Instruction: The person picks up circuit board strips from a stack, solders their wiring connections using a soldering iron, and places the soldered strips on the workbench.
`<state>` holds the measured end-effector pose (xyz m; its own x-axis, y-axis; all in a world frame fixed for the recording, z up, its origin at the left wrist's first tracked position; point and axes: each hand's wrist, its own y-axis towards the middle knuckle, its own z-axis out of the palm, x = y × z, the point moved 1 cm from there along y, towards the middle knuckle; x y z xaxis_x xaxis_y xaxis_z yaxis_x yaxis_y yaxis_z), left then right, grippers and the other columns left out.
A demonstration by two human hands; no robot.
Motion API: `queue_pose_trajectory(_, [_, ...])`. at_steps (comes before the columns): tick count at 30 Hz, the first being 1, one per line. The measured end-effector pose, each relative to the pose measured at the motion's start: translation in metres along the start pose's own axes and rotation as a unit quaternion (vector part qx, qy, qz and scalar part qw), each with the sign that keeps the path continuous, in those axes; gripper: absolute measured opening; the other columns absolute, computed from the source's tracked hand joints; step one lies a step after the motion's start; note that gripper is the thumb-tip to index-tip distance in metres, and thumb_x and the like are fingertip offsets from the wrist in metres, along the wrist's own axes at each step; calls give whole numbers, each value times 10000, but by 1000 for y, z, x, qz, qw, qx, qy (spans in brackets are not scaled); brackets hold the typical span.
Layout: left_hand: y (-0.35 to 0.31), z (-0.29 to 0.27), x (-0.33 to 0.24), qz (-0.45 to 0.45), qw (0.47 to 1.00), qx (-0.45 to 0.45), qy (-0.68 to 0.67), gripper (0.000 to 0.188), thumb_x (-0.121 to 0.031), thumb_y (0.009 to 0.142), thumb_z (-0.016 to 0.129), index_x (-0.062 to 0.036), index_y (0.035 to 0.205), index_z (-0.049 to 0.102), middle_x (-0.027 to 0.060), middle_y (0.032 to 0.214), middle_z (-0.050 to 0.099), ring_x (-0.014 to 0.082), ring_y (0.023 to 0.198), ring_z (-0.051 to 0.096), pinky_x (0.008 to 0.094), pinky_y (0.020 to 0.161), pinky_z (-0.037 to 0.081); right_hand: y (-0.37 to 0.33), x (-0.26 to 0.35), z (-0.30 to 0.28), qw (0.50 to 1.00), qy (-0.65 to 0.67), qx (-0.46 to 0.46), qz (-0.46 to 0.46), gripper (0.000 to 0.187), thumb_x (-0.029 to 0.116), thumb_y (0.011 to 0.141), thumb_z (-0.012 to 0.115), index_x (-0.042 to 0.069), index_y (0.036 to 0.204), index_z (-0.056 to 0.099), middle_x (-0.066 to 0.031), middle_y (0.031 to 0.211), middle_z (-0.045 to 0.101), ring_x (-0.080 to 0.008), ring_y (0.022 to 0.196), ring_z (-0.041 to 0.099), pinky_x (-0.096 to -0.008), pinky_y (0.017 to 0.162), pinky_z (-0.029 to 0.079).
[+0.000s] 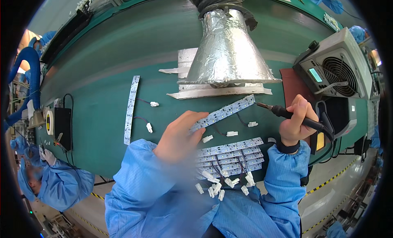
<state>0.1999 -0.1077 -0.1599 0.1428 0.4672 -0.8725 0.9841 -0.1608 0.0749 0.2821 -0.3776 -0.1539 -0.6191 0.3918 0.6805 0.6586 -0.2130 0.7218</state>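
Note:
My left hand (177, 135) pinches the left end of a narrow white LED circuit board (230, 111), which lies tilted up to the right. Thin dark wires run from this board toward white plug connectors (232, 133). In my right hand (298, 125) is a soldering iron (281, 112), its tip just right of the board's far end; contact cannot be made out. Close to my body, several similar boards (229, 148) are stacked, with a cluster of white connectors (213, 178) hanging at the front. Another LED board (132, 111) with two wired connectors lies at left.
A foil-covered extraction hood (229, 54) hangs over the green mat's far side. At right stand a grey fan unit (327, 72), a dark station (344, 119) and a yellow pad (320, 141). A black box (61, 129) sits at left, near a co-worker in blue (61, 187).

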Motion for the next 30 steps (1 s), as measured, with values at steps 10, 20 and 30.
queue_pose_trajectory(10, [1,0,-2,-15,1000,3,2,347,41,842,654,35,1187,620,181,1029,647,309,912,645,344,817,503,1,-2,0,999,21,25,-15,395,128,958,517,-24,596,472,-54,538,453,-95,493,368,-261,478,255])
queue_pose_trajectory(20, [1,1,-3,-16,1000,4,6,346,42,842,654,40,1187,620,184,1028,645,306,911,643,345,820,502,1,-3,-1,1000,9,18,-16,395,132,961,525,-22,599,485,-56,540,471,-91,489,385,-255,476,267])
queue_pose_trajectory(30, [-2,-1,2,4,1000,-5,6,345,30,847,662,37,1189,620,182,1037,647,315,910,644,352,822,504,12,0,-3,996,33,-87,3,425,132,969,507,28,577,378,-16,548,369,-92,496,338,-269,482,243])
